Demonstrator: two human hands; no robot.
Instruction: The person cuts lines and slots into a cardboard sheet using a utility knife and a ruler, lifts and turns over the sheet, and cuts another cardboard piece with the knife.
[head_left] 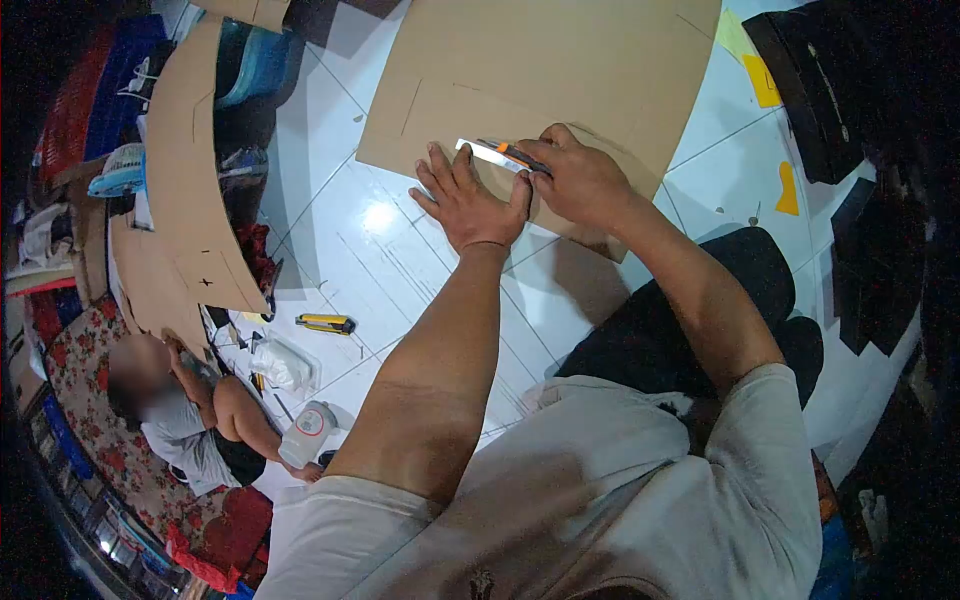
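Observation:
A large sheet of brown cardboard (560, 60) lies on the white tiled floor in front of me, with dark marked lines on it. Near its lower edge rests a short pale straightedge (480, 150), like a ruler. My left hand (470, 205) is spread flat, its fingertips pressing on the cardboard and against the straightedge. My right hand (585, 180) is closed round an orange and black utility knife (515, 155), held low along the straightedge. Its blade tip is too small to make out.
A yellow utility knife (326, 323), a white plastic bag (283, 366) and a white bottle (308, 432) are on the floor at left. Another person (195, 420) sits beyond them. A tall cardboard piece (185, 160) stands at left; yellow scraps (787, 188) and black pieces (810, 90) lie at right.

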